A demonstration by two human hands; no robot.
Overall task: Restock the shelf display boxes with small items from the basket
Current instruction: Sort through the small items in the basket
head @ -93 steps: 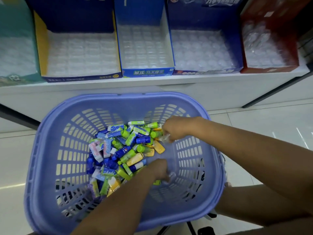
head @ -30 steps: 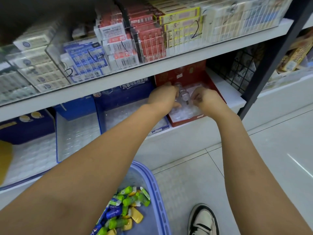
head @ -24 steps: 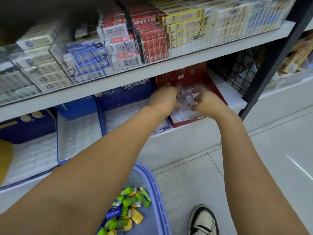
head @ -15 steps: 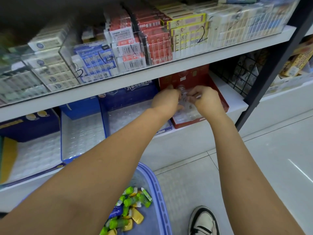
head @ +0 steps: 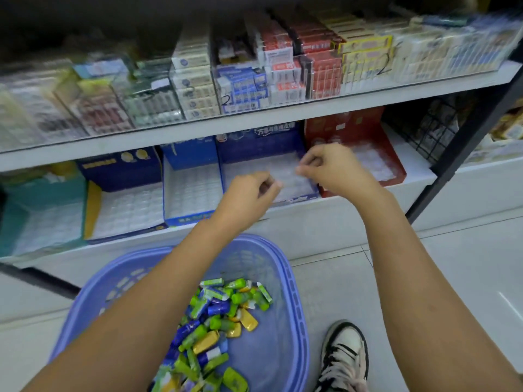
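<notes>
**Two hands held between a basket of small items and a row of shelf display boxes.**

Nearest the camera, a lilac basket [head: 294, 292] is seen with small items [head: 215, 321] in green, blue and yellow wrappers heaped in it; a black-and-white shoe [head: 343, 355] is planted on the floor [head: 467, 264] to its right. Farther out, the left hand [head: 249, 193] is held before the dark blue display box [head: 266, 142], and the right hand [head: 336, 168] over that box's right edge, beside the red display box [head: 353, 128]. Each grip is drawn together, fingers curled; whether anything is clamped cannot be told through the blur. Clear cellular trays [head: 192, 190] are seated in the boxes on the lower shelf [head: 325, 219]. Packets [head: 283, 66] are stacked on the upper shelf [head: 283, 114].
</notes>
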